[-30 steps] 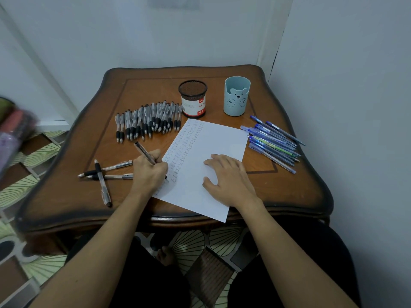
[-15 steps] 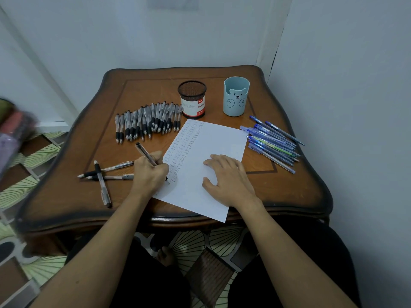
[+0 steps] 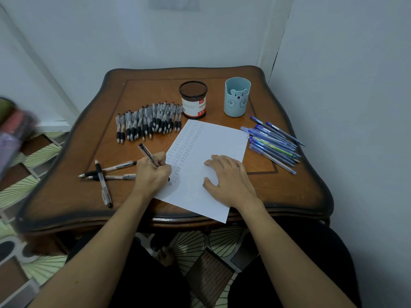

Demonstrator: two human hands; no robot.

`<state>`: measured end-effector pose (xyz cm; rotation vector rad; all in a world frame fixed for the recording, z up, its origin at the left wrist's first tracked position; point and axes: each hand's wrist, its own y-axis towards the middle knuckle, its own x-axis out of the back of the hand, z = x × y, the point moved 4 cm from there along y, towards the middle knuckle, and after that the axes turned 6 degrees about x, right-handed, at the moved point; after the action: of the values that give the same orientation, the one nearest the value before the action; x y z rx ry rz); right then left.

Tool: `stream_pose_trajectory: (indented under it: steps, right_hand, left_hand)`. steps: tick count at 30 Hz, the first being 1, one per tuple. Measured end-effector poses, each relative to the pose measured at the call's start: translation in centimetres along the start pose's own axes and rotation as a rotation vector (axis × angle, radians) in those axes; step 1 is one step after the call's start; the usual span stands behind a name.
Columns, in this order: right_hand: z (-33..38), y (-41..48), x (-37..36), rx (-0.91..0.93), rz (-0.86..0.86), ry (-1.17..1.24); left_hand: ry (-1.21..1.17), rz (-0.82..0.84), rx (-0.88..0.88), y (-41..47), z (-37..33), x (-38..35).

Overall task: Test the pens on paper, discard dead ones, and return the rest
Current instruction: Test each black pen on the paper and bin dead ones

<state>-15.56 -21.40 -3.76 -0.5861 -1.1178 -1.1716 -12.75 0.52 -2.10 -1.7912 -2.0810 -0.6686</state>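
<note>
Head view. My left hand (image 3: 153, 174) is curled round a black-and-clear pen (image 3: 148, 153), which slants up toward the table's far left corner. Its tip is hidden under my fingers, so I cannot tell whether it touches the paper (image 3: 220, 147). My right hand (image 3: 229, 176) lies flat with spread fingers, pressing on the sheet's middle and gripping nothing. The sheet sits askew near the front edge of the wooden table (image 3: 66, 203), and its near corner overhangs that edge. A blurred pink and purple object (image 3: 13, 134) is cut off at the picture's left border; I cannot make out what it is. Below the front edge, part of a bare foot (image 3: 164, 255) shows on the patterned floor tiles (image 3: 29, 187).

Around the sheet: a row of black-grip pens (image 3: 146, 123) lies side by side toward the far left corner. Three more black-grip pens (image 3: 104, 174) lie crossed near the left edge, just beside my left hand. A heap of blue pens (image 3: 273, 143) lies along the right edge, just beside the sheet. A black mesh cup (image 3: 193, 100) and a pale blue cup (image 3: 236, 96) stand near the far edge, a little apart, beyond the sheet. Nothing shows above either rim.

Writing: the mesh cup's white and red wrapper reads "Ball Pe", the rest turning out of sight. The blue cup bears a bear's face. Columns of small marks fill the sheet's left part, too small for me to read.
</note>
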Motion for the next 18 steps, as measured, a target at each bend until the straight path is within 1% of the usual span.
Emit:
stream_pose_trajectory:
  steps: [5, 7, 10, 14, 18]
  right_hand:
    - [0.01, 0.04, 0.03, 0.0, -0.005, 0.008]
    - [0.02, 0.08, 0.03, -0.003, -0.002, 0.006]
    - [-0.01, 0.07, 0.03, -0.004, 0.005, -0.001]
    - [0.01, 0.04, 0.0, -0.002, 0.001, 0.004]
    - [0.04, 0.04, -0.01, -0.002, 0.0, 0.009]
  left_hand:
    - [-0.013, 0.003, 0.016, 0.12, 0.19, -0.06]
    - [-0.01, -0.002, 0.003, 0.0, 0.08, -0.06]
    - [-0.005, 0.034, -0.025, -0.08, 0.07, -0.14]
    - [-0.047, 0.044, 0.053, 0.13, 0.22, -0.1]
    - [-0.057, 0.052, 0.031, -0.18, -0.06, -0.13]
